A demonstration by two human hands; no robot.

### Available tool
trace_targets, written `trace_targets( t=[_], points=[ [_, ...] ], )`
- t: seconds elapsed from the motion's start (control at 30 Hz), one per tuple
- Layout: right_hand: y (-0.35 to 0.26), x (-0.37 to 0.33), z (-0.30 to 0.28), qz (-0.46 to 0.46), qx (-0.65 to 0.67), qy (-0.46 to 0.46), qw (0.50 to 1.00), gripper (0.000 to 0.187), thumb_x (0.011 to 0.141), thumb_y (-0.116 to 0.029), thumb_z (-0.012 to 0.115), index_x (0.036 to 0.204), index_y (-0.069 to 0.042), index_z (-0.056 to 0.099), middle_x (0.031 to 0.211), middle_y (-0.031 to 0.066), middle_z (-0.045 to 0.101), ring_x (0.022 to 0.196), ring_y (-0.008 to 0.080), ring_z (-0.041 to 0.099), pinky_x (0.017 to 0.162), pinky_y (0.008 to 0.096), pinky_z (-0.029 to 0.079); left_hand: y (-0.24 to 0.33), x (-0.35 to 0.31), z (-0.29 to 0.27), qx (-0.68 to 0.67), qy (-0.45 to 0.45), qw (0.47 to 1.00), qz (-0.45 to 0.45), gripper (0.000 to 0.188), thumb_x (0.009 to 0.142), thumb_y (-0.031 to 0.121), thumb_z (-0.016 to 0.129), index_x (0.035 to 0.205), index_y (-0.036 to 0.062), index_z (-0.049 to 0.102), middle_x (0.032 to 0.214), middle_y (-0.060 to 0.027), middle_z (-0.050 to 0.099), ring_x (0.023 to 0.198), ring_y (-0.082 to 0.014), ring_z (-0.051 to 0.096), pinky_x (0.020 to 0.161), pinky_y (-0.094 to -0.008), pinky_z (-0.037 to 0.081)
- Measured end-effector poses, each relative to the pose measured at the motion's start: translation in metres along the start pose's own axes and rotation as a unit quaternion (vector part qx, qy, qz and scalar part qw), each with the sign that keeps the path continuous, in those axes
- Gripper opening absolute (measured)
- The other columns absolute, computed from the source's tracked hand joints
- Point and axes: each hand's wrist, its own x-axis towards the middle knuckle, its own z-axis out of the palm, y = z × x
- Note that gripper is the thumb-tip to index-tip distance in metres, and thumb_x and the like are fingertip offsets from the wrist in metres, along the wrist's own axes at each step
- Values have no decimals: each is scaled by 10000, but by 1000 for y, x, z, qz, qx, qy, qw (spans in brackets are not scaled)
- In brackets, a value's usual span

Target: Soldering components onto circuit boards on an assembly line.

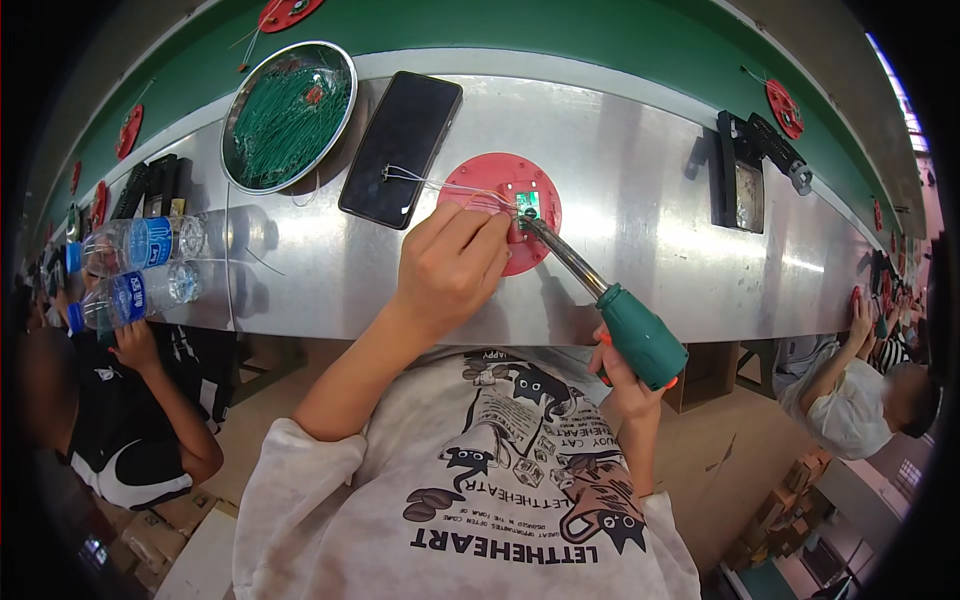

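A round red plastic disc lies on the metal bench, with a small green circuit board on it. My left hand rests over the disc's left side, its fingers pinched on thin wires at the board's edge. These wires run left to a small connector over the phone. In my right hand, closed around its green handle, is a soldering iron. Its metal tip reaches up and left to the board, close to my left fingertips; whether it touches cannot be made out.
A black phone lies left of the disc, beside a metal bowl of green wires. Two plastic bottles lie farther left. A black soldering-iron stand stands at right. Co-workers sit at both sides; red discs line the green strip behind.
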Motion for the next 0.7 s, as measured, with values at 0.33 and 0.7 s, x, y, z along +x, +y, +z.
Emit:
trace_targets(
  t=[0.33, 0.7],
  points=[
    [-11, 12, 4, 17, 57, 47, 997, 494, 966, -195, 653, 1354, 90, 542, 1065, 223, 666, 585, 213, 631, 523, 310, 515, -2, -2, 0, 5, 0, 1000, -1, 251, 708, 23, 762, 954, 0, 717, 878, -82, 662, 739, -242, 615, 613, -347, 512],
    [-1, 9, -20, -99, 3, 195, 976, 519, 971, -281, 624, 1282, 127, 546, 1084, 254, 654, 563, 219, 631, 474, 300, 497, 0, 0, -1, -18, -19, 1000, -8, 226, 738, 21, 758, 960, 3, 716, 876, -88, 659, 747, -254, 625, 641, -362, 525]
  ],
)
